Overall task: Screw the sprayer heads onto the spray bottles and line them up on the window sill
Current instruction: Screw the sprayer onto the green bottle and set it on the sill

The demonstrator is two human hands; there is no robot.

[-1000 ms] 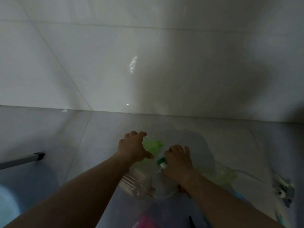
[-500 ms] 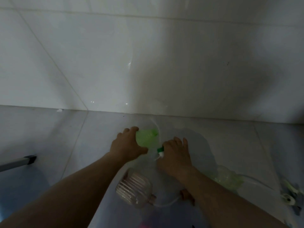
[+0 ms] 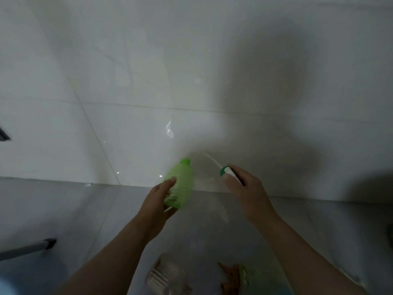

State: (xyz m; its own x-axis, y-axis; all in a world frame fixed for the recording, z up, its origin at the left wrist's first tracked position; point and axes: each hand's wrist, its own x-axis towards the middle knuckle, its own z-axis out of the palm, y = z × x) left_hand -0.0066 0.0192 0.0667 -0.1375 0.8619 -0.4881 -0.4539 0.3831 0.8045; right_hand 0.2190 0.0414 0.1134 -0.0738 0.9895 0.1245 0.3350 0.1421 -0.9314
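My left hand [image 3: 160, 202] grips a green ribbed spray bottle [image 3: 180, 185] by its lower half, neck pointing up and away, raised above the floor. To its right my right hand [image 3: 241, 185] pinches a green and white sprayer head [image 3: 225, 171], whose thin white dip tube [image 3: 211, 159] sticks out toward the upper left. The tube's tip is a short way right of the bottle's open neck, apart from it.
A clear ribbed bottle [image 3: 168, 275] and another greenish bottle [image 3: 261, 277] lie on the grey tiled floor near the bottom edge. A grey metal leg [image 3: 27, 249] reaches in from the left. A glossy white tiled wall [image 3: 191, 81] rises straight ahead.
Both hands rose from the pile on the floor. The left hand lifted the green bottle upright and the right hand pulled the sprayer head up and away to the right.
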